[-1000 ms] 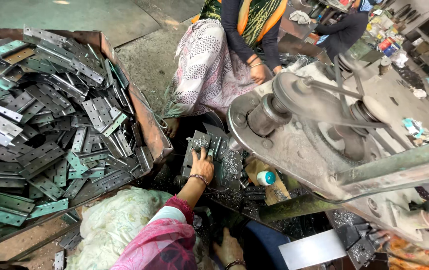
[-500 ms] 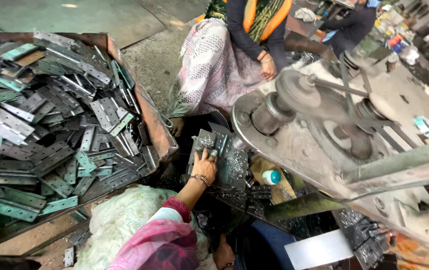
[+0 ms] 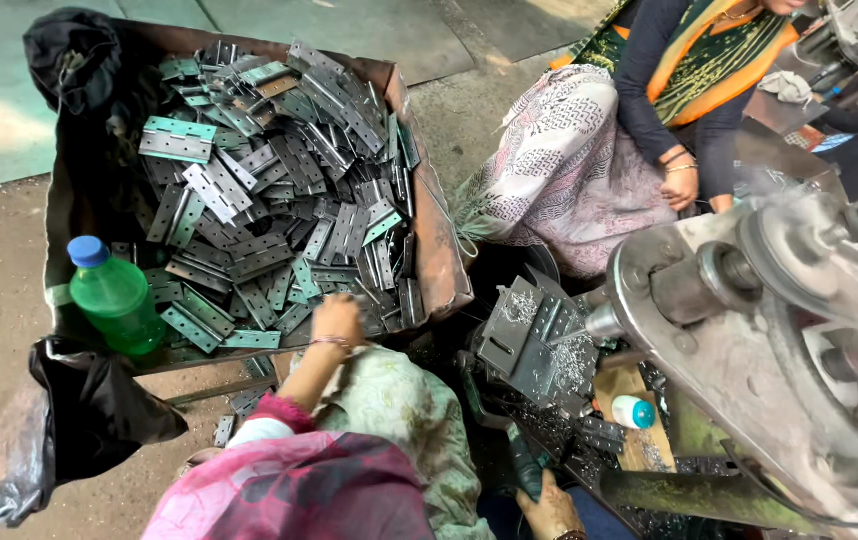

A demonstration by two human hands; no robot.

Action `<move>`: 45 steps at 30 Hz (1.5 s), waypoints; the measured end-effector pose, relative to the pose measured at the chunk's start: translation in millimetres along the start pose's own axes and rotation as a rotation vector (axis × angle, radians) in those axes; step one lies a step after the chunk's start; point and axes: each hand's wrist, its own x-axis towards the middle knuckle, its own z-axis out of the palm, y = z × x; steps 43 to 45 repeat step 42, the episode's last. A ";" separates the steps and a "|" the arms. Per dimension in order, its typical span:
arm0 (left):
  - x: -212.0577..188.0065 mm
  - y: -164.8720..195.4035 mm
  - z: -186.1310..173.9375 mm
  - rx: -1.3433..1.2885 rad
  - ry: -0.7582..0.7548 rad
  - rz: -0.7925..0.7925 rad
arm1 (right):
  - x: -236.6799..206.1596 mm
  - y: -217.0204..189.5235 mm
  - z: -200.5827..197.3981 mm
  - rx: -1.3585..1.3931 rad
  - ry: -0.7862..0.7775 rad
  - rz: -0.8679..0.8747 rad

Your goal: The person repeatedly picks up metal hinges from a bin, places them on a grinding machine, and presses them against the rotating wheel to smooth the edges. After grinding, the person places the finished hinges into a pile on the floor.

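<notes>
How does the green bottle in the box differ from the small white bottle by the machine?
The green bottle is larger, see-through green with a blue cap, and stands upright in the box corner. The small white bottle is opaque with a teal cap, lying tipped on brown card beside the machine. Both are capped plastic bottles.

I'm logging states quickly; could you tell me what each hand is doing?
Left hand: in the hinge box, grip cannot be told.
Right hand: closed on a lever.
</notes>
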 end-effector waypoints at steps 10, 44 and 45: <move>44.7 -51.8 22.0 -0.297 0.334 -0.410 | 9.1 6.4 7.2 0.027 0.000 0.041; -41.3 209.7 -19.6 -0.747 0.605 0.453 | -42.1 -9.0 -14.0 0.086 0.035 -0.003; -41.3 209.7 -19.6 -0.747 0.605 0.453 | -42.1 -9.0 -14.0 0.086 0.035 -0.003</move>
